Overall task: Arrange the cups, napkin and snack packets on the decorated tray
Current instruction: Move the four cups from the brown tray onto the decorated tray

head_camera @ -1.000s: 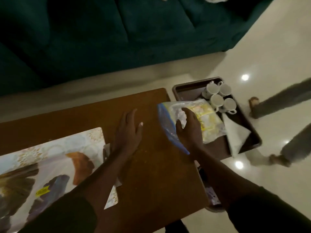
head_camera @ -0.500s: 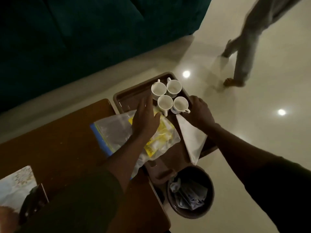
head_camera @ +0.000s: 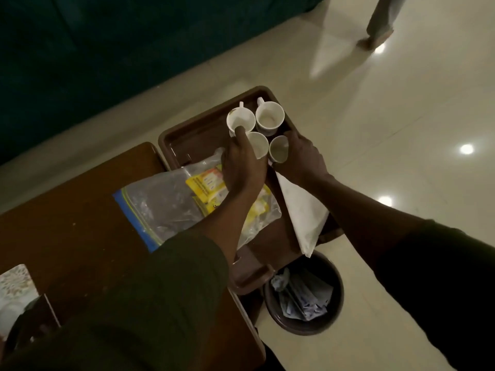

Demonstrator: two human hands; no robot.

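Note:
Several white cups stand at the far end of a brown tray [head_camera: 187, 140] that juts past the table's right edge. My left hand [head_camera: 242, 164] closes over the near-left cup [head_camera: 259, 145], its forefinger on the rim of the far-left cup [head_camera: 241, 119]. Around the near-right cup [head_camera: 278, 149] my right hand [head_camera: 301, 156] is closed. A clear zip bag [head_camera: 166, 202] with yellow snack packets [head_camera: 206, 183] lies half on the brown tray. A white napkin [head_camera: 302, 218] hangs over that tray's right rim. The decorated tray [head_camera: 13, 285] shows at the lower left edge.
The wooden table [head_camera: 80, 210] fills the lower left. A round waste bin [head_camera: 332, 311] with crumpled paper stands on the pale floor below the brown tray. A dark teal sofa [head_camera: 107, 49] runs along the back. Another person's leg [head_camera: 380, 20] is at the top right.
My left hand went from the table, over the zip bag, onto the left cups. My right hand left the bag and closed on the near-right cup. The other person walked further away.

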